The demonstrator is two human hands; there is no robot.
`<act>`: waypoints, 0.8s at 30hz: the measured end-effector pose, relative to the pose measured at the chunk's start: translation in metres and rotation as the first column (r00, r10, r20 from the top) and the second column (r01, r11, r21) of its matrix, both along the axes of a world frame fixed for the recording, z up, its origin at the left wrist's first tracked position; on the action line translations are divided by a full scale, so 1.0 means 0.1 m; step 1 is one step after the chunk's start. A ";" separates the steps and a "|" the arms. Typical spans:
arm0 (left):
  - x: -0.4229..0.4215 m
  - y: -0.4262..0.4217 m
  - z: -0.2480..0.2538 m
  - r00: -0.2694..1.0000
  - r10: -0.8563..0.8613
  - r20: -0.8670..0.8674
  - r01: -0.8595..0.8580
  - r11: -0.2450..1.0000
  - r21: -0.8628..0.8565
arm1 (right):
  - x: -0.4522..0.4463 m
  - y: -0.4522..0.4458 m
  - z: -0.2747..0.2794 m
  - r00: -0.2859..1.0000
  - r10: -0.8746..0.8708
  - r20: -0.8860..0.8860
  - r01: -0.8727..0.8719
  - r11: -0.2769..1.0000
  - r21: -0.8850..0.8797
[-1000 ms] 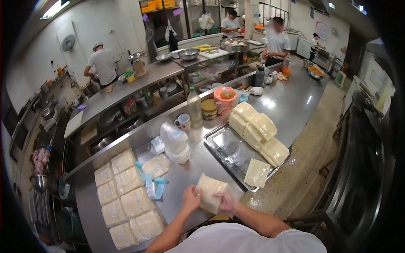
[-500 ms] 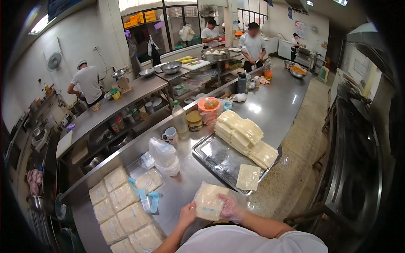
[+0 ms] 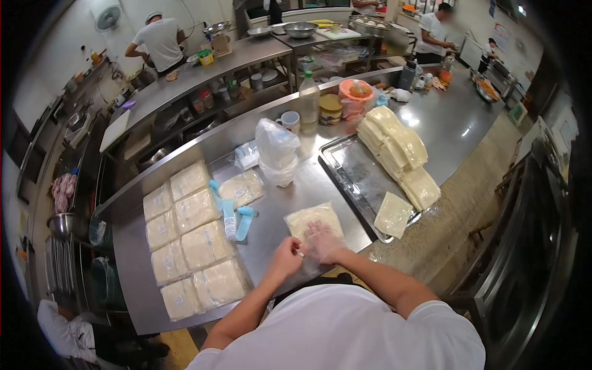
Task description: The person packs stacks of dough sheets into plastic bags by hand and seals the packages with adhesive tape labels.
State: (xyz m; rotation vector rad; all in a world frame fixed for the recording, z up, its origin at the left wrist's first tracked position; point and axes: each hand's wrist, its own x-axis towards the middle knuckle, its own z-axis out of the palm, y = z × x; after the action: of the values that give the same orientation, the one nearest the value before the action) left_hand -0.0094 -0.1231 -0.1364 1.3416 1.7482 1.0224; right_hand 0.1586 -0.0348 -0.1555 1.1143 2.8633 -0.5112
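A clear plastic bag of square, pale dough sheets [image 3: 311, 217] lies flat on the steel table in front of me. My right hand [image 3: 323, 242], in a clear plastic glove, rests on top of it with fingers spread. Curled at the bag's near left edge, my left hand [image 3: 287, 256] pinches the loose plastic; a small whitish bit shows at its fingertips. To the right, a tall stack of dough sheets [image 3: 394, 145] sits on a dark metal tray [image 3: 348, 179]. One loose sheet [image 3: 393, 214] lies at the tray's near corner.
Several filled bags [image 3: 206, 246] lie in rows at left, beside light-blue label strips [image 3: 243, 225]. Behind stand a white plastic bag [image 3: 276, 151], a mug [image 3: 290, 120], a bottle [image 3: 309, 102] and a tin [image 3: 330, 110]. Co-workers [image 3: 161, 43] stand beyond; another person [image 3: 74, 330] is at lower left.
The bag has gone from being held up in both hands to lying on the table. My right hand now presses flat on it. The view has swung left, and a person appears at lower left.
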 end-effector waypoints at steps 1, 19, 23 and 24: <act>0.05 -0.04 0.14 0.994 -0.083 -0.071 0.085 0.996 0.027 | -0.02 -0.05 -0.11 0.999 -0.007 -0.041 0.008 0.999 0.040; 0.15 -0.01 0.46 0.950 -0.292 -0.110 0.309 0.931 0.197 | -0.56 0.46 -0.41 0.995 0.031 -0.090 -0.024 0.997 0.078; 0.13 -0.04 0.43 0.941 -0.314 -0.130 0.331 0.933 0.141 | -0.47 0.36 -0.44 0.985 0.007 -0.174 0.022 0.986 0.166; 0.14 -0.05 0.43 0.941 -0.310 -0.138 0.328 0.935 0.136 | -0.45 0.35 -0.50 0.980 -0.001 -0.201 0.039 0.982 0.186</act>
State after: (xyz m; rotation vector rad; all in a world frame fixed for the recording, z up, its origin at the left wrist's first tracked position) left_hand 0.0045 -0.1286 -0.0937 1.7489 1.4849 0.9274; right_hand 0.1136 0.0002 -0.2058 1.1821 3.1344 -0.3780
